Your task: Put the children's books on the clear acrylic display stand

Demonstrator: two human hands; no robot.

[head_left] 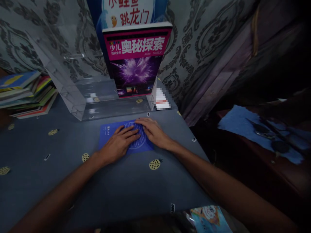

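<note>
A blue booklet or card with white print lies flat on the table in front of the clear rack. My left hand rests on its middle, palm down with the fingers stretched out. On its right side lies my right hand, fingers extended across the upper right edge. Neither hand grips anything. Part of the circular print is hidden under the fingers. Behind them, a book with a magenta and purple cover stands upright in the clear acrylic rack. A taller blue book stands behind that one.
A stack of books lies at the left. The grey tablecloth has pineapple prints. At the right, a blue cloth bears dark items, among them what looks like a watch. A colourful packet or book sits below the front edge.
</note>
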